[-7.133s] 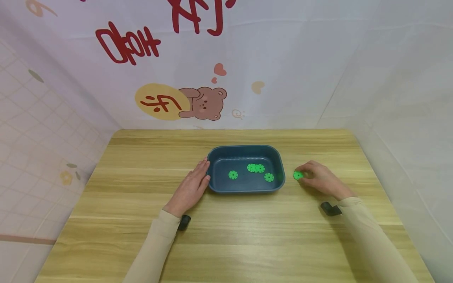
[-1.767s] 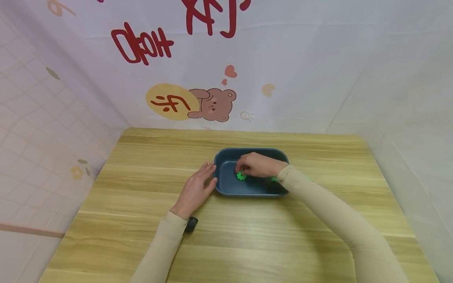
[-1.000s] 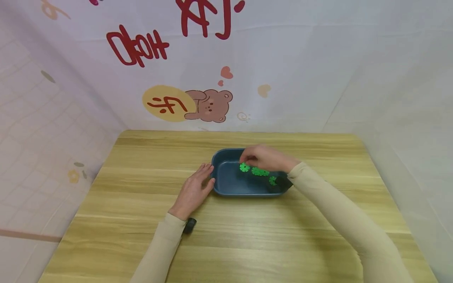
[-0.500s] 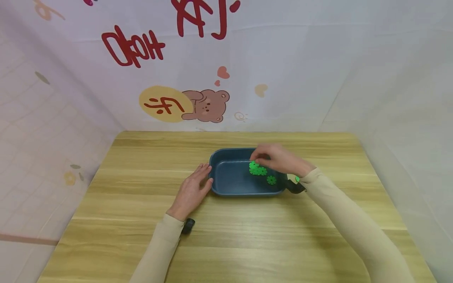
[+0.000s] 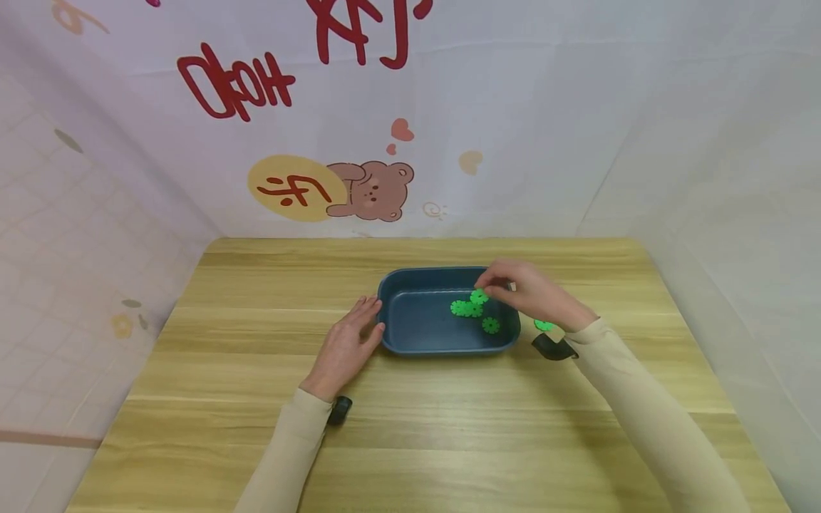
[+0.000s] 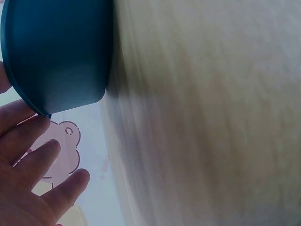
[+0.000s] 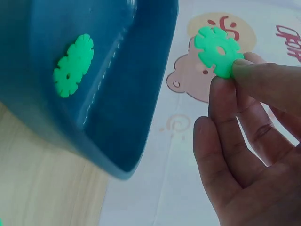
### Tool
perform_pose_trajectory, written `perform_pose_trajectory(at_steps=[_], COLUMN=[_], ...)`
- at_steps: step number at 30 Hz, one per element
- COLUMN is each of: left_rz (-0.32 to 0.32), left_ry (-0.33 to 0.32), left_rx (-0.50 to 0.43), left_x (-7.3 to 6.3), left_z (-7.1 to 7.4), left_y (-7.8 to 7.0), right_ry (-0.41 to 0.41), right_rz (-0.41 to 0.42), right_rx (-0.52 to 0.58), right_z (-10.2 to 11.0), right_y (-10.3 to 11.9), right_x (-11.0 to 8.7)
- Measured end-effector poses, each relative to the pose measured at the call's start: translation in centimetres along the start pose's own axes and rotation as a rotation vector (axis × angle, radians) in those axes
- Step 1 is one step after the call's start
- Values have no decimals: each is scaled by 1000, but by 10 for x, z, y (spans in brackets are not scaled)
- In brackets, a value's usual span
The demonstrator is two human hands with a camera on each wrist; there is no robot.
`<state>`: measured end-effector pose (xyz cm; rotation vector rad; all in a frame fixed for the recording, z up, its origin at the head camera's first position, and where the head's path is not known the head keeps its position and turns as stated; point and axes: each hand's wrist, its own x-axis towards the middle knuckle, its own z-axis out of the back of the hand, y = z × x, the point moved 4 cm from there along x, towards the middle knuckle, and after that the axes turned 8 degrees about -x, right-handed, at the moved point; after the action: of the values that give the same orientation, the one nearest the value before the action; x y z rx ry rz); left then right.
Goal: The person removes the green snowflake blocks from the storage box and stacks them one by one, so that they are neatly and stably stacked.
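Note:
A dark blue rectangular tray [image 5: 417, 331] sits mid-table. My left hand [image 5: 343, 350] has its straight fingertips against the tray's left end, also seen in the left wrist view. My right hand [image 5: 532, 291] is raised over the tray's right back side and pinches a green notched plastic disc [image 7: 218, 51] between thumb and fingers. On the tray floor lie several green discs: an overlapping or joined cluster [image 5: 466, 308] and a single disc [image 5: 490, 325] nearer the front right. Another green disc [image 5: 543, 325] rests on the table right of the tray, partly behind my right wrist.
The wooden table [image 5: 436, 427] ends at a white printed curtain [image 5: 513, 128] at the back, with pale walls at both sides. A black wrist strap piece [image 5: 555, 348] hangs below my right wrist, another black piece [image 5: 340, 410] by the left.
My right hand let go of one disc on the table, reached into the tray, took the leftmost disc and carried it rightward above the others. My left hand stays at the tray's left end.

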<state>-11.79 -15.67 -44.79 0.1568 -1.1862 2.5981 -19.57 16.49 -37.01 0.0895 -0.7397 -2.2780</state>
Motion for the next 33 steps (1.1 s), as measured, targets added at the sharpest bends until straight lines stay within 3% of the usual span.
perform_pose_trajectory(at_steps=[12,33], left_rz=[-1,12], left_ry=[4,6], left_rx=[2,-3], left_x=[2,0], left_z=[1,1], left_y=[-1,-2], right_ry=[-120,-201], right_rz=[-82,-261], right_rx=[36,33], right_z=[15,14], right_y=[-18,-40], right_x=[-31,-76])
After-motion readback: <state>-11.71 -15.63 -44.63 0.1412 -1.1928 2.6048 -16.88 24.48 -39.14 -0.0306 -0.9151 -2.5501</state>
